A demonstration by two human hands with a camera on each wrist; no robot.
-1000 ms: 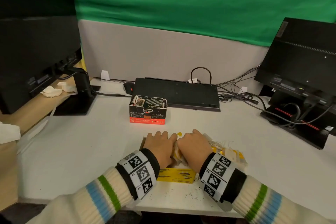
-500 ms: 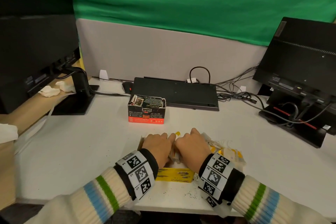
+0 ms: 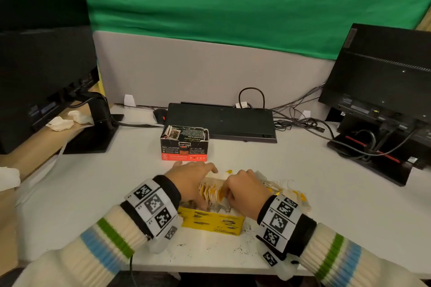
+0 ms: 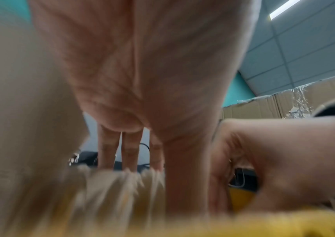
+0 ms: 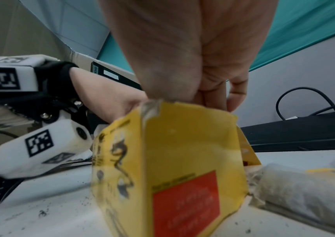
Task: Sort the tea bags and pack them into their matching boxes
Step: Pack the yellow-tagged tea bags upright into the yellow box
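Observation:
An open yellow tea box point(image 3: 211, 221) sits near the desk's front edge, with a row of yellow-tagged tea bags point(image 3: 213, 190) standing in it. My left hand point(image 3: 190, 180) lies over the row's left part, its fingers point(image 4: 130, 150) straight along the far side and the thumb down the near side. My right hand point(image 3: 243, 190) is curled and grips the row's right end at the box top point(image 5: 182, 144). More loose tea bags point(image 3: 288, 190) lie just right of the box. A black and red tea box point(image 3: 184, 144) stands open behind.
A black keyboard point(image 3: 221, 121) and a mouse point(image 3: 159, 114) lie at the back. Monitors stand at the left point(image 3: 44, 60) and right point(image 3: 384, 77), with cables point(image 3: 303, 121) between. Crumpled tissues point(image 3: 60, 122) sit far left. Tea crumbs point(image 3: 235, 248) dot the front edge.
My left hand's fingers have straightened and spread away from the right hand, uncovering the tea bag row between the hands. Both hands remain on the yellow box.

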